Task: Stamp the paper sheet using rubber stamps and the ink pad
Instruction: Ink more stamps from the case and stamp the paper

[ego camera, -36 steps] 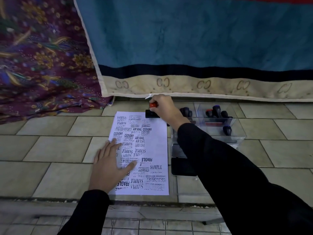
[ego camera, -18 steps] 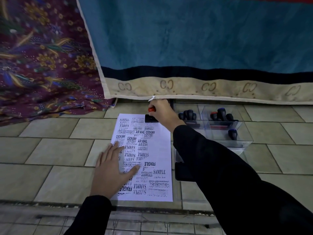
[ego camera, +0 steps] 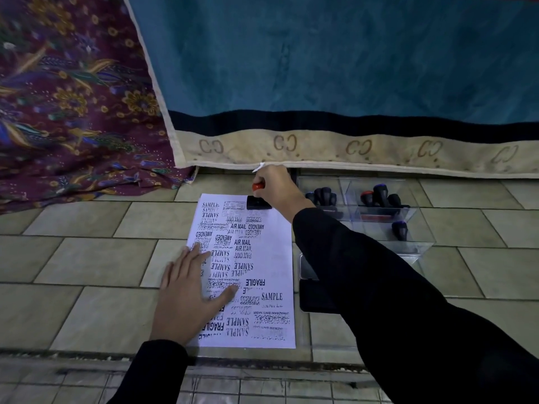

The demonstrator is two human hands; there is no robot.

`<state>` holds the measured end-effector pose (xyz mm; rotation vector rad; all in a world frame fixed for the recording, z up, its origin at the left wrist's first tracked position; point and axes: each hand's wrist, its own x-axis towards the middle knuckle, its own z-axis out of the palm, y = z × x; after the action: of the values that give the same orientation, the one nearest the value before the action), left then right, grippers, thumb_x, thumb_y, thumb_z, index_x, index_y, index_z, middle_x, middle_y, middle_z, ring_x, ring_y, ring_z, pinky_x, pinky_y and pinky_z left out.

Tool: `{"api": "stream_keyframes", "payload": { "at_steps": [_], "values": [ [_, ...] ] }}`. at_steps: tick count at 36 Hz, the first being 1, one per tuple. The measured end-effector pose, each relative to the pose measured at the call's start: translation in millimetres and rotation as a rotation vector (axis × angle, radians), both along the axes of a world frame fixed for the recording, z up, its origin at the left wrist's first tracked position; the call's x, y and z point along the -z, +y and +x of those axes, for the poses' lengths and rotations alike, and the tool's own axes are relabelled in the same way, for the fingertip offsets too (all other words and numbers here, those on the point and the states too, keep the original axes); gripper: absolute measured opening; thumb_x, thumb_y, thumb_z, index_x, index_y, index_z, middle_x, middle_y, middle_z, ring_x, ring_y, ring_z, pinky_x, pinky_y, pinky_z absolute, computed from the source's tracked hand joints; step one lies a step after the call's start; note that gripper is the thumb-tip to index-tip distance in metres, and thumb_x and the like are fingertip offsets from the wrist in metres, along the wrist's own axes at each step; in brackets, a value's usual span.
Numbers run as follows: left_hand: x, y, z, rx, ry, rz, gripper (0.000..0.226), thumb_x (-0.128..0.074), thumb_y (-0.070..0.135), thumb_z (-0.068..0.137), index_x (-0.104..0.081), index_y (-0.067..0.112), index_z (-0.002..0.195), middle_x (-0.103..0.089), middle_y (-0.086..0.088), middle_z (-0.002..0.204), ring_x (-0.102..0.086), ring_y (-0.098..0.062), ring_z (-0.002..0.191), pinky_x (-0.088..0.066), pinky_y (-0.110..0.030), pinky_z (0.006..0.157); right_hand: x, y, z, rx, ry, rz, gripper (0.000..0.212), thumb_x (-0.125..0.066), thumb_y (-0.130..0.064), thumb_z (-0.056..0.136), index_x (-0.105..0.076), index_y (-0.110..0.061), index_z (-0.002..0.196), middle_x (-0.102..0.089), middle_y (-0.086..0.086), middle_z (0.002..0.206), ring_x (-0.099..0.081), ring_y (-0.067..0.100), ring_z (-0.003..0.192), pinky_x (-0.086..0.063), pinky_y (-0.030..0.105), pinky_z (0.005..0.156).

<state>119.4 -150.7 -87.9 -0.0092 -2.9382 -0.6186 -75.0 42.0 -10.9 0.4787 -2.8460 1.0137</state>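
A white paper sheet [ego camera: 274, 258], covered with several black stamp prints, lies on the tiled floor. My left hand [ego camera: 189, 290] rests flat on its left side, fingers spread. My right hand [ego camera: 277, 191] grips a rubber stamp [ego camera: 258, 201] with a red knob and black base, pressed onto the sheet's far edge. The black ink pad [ego camera: 313, 298] lies right of the sheet, mostly hidden under my right sleeve.
A clear plastic organiser [ego camera: 414, 243] with several dark-handled stamps [ego camera: 323, 195] sits to the right. A blue blanket with a beige hem [ego camera: 350, 153] hangs just behind the sheet. Patterned maroon cloth [ego camera: 73, 112] lies at far left. A floor step edge runs along the near side.
The stamp and my right hand stay at the sheet's far edge, with little visible shift. My left hand has not moved off the paper. The camera has tilted slightly.
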Motion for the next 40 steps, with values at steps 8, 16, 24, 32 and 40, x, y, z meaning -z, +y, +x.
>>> {"api": "stream_keyframes", "payload": {
  "at_steps": [8, 16, 24, 32, 40],
  "values": [
    [-2, 1, 0, -0.005, -0.012, 0.003, 0.092, -0.037, 0.088, 0.071, -0.034, 0.031, 0.143, -0.016, 0.014, 0.160, -0.006, -0.002, 0.147, -0.005, -0.036, 0.122, -3, 1, 2, -0.009, -0.024, -0.003, 0.014, -0.077, 0.007, 0.065, -0.070, 0.003, 0.076, -0.068, 0.013, 0.090, -0.062, 0.022, 0.085, -0.040, 0.015, 0.066],
    [-5, 2, 1, -0.002, -0.009, 0.006, 0.093, -0.037, 0.087, 0.070, -0.036, 0.029, 0.143, -0.018, 0.012, 0.160, -0.009, -0.005, 0.147, -0.007, -0.037, 0.122, -1, 0, -1, -0.001, -0.011, -0.017, 0.012, -0.076, 0.007, 0.067, -0.069, 0.002, 0.076, -0.068, 0.014, 0.095, -0.063, 0.022, 0.091, -0.046, 0.021, 0.073],
    [-7, 3, 2, -0.004, -0.011, 0.011, 0.094, -0.036, 0.087, 0.069, -0.036, 0.028, 0.143, -0.018, 0.012, 0.160, -0.008, -0.005, 0.147, -0.004, -0.034, 0.121, 1, -2, -2, 0.022, -0.024, -0.008, 0.017, -0.076, 0.007, 0.066, -0.068, 0.000, 0.079, -0.066, 0.012, 0.096, -0.060, 0.021, 0.088, -0.047, 0.025, 0.074],
    [-6, 2, 1, -0.005, -0.004, 0.003, 0.093, -0.038, 0.087, 0.070, -0.037, 0.029, 0.142, -0.021, 0.012, 0.159, -0.010, -0.005, 0.147, -0.007, -0.036, 0.121, 7, 0, 5, 0.044, -0.016, -0.046, 0.017, -0.075, 0.005, 0.069, -0.065, -0.004, 0.080, -0.063, 0.007, 0.086, -0.054, 0.017, 0.078, -0.042, 0.024, 0.068],
    [-4, 3, -1, -0.016, 0.001, -0.014, 0.095, -0.038, 0.087, 0.068, -0.038, 0.026, 0.142, -0.022, 0.011, 0.159, -0.012, -0.006, 0.147, -0.009, -0.039, 0.121, -6, 10, 8, 0.125, 0.094, -0.178, 0.025, -0.073, -0.002, 0.075, -0.065, -0.008, 0.098, -0.063, 0.010, 0.105, -0.059, 0.021, 0.094, -0.048, 0.028, 0.084]
  ]
}}
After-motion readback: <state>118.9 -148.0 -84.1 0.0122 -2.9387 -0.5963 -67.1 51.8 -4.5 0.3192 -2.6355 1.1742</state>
